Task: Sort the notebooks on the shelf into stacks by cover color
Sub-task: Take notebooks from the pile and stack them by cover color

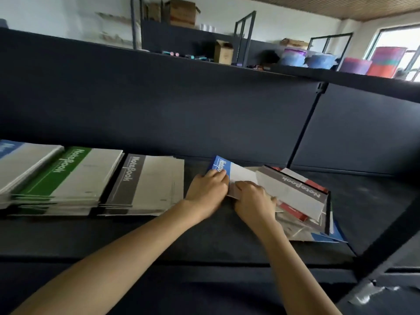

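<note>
Notebooks lie in sorted piles along the left of the dark shelf [204,237]: a blue-topped stack [13,162] cut off at the edge of view, then a green stack [68,176], then a gray stack [147,180], side by side with their title bands toward the back. To the right of them sits a loose pile [300,226] with a gray notebook [293,189] lying askew on top, red covers [293,212] under it and a blue cover [327,237] at the bottom corner. At the pile's left edge both hands are close together on one blue notebook [238,176]. The left hand [208,189] has its fingers curled over the blue title band, and the right hand [255,201] grips the near edge, thumb side toward the other hand. On the ledge above stand a cardboard box [223,52] and some colourful tubs [384,62].
</note>
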A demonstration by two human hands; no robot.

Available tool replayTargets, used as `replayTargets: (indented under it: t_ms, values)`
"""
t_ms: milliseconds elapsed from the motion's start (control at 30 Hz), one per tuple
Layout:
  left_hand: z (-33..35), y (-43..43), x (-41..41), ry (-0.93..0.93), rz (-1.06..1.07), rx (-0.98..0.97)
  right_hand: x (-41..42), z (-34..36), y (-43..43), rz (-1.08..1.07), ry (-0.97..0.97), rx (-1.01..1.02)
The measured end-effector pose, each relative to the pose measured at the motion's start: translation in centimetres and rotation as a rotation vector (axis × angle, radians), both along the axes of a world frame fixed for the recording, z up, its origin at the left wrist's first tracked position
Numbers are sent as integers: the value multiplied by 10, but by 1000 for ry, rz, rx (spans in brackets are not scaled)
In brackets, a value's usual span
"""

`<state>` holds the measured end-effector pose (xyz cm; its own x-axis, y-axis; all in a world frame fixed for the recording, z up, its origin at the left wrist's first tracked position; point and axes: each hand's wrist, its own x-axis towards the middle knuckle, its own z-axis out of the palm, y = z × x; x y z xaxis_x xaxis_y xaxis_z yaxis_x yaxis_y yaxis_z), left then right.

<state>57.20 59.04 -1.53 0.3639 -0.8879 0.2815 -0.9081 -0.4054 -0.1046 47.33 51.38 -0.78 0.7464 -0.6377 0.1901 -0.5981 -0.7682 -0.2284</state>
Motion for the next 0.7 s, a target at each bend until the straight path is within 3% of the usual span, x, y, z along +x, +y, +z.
replayTargets:
  t_ms: [267,500,700]
  values:
    - [19,112,82,-39,96,-86,98,3,85,269,-345,-74]
    - [11,226,157,49,162,-50,178,-14,185,445,-381,-70]
    - [3,312,206,141,209,-11,239,-30,260,538,-256,-24]
